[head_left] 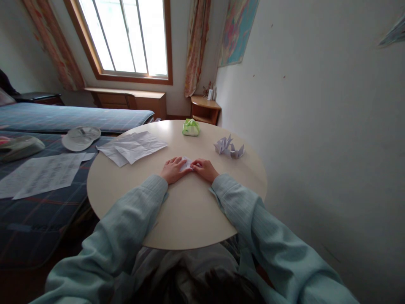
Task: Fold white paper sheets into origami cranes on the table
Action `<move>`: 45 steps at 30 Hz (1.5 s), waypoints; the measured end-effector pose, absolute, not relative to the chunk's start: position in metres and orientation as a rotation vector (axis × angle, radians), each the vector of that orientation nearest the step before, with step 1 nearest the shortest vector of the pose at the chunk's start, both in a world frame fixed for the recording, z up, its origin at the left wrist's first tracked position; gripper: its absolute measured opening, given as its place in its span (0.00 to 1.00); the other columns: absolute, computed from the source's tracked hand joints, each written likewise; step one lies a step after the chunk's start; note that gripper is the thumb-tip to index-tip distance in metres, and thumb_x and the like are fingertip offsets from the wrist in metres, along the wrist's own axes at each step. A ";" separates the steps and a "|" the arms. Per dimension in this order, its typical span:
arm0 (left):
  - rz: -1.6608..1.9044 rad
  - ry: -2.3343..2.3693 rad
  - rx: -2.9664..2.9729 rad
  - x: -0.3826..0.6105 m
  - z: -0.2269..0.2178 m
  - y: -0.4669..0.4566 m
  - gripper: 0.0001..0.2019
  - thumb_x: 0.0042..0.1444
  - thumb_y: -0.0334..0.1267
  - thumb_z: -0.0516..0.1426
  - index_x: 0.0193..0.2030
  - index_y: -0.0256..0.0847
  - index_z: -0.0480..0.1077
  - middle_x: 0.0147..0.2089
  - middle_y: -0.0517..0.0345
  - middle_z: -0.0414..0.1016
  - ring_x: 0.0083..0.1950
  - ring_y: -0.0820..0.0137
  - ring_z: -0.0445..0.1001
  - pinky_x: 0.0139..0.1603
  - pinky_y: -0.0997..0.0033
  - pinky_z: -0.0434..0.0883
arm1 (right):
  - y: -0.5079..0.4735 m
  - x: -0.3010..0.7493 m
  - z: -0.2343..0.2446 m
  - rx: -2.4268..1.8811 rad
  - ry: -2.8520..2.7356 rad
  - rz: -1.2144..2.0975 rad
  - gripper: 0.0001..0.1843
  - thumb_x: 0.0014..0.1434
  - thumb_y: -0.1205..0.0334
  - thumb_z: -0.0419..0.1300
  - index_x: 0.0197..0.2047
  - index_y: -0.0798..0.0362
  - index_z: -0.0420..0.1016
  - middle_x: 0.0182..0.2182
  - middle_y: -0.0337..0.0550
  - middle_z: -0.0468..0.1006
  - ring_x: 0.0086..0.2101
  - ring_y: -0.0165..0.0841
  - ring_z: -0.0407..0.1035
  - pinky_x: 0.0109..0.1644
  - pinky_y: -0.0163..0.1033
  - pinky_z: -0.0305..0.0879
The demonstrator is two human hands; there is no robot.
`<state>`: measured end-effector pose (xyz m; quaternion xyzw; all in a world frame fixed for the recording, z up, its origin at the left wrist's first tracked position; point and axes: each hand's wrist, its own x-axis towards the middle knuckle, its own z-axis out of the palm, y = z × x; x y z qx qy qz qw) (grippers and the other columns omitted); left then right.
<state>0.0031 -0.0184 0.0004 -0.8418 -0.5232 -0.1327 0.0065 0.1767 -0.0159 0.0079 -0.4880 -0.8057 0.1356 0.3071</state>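
Note:
A small folded piece of white paper (187,163) lies on the round table (190,211) between my two hands. My left hand (174,169) rests flat on the table with its fingers stretched out, the thumb side pressing on the paper. With fingers bent together, my right hand (205,169) pinches the paper's right end. Part of the paper is hidden under the fingers. Beyond my right hand stand several folded paper figures (223,145) with pointed tips. Creased white sheets (136,145) lie beyond my left hand, at the table's left edge.
A green and white tissue pack (191,127) sits near the table's far edge. On the bed (63,215) to the left lie a cap (81,138) and printed sheets (47,174). A white wall (316,139) runs along the right. A corner shelf (205,104) stands behind the table.

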 end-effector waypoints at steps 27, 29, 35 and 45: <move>-0.419 -1.651 -2.633 0.003 0.001 -0.019 0.29 0.55 0.60 0.39 0.57 0.47 0.59 0.61 0.53 0.58 0.61 0.61 0.55 0.59 0.57 0.55 | -0.017 0.177 0.010 -1.299 -2.148 0.367 0.08 0.53 0.63 0.56 0.32 0.56 0.76 0.31 0.44 0.77 0.32 0.29 0.67 0.38 0.33 0.59; -0.426 -1.649 -2.631 0.003 0.001 -0.018 0.29 0.55 0.60 0.39 0.57 0.47 0.59 0.60 0.53 0.59 0.61 0.60 0.55 0.59 0.57 0.55 | -0.016 0.177 0.009 -1.292 -2.152 0.368 0.08 0.53 0.63 0.56 0.32 0.56 0.76 0.31 0.44 0.77 0.33 0.29 0.67 0.38 0.33 0.59; -0.435 -1.663 -2.638 0.004 0.001 -0.019 0.29 0.54 0.61 0.40 0.57 0.49 0.59 0.61 0.54 0.58 0.61 0.60 0.55 0.59 0.57 0.54 | -0.016 0.179 0.009 -1.276 -2.154 0.364 0.08 0.53 0.62 0.56 0.32 0.56 0.76 0.31 0.43 0.77 0.32 0.29 0.67 0.38 0.33 0.59; -0.418 -1.672 -2.644 0.005 0.003 -0.020 0.30 0.54 0.61 0.39 0.57 0.48 0.59 0.61 0.53 0.57 0.62 0.61 0.54 0.59 0.58 0.54 | -0.017 0.179 0.010 -1.296 -2.146 0.386 0.09 0.53 0.62 0.55 0.33 0.55 0.76 0.31 0.42 0.77 0.32 0.29 0.66 0.39 0.33 0.59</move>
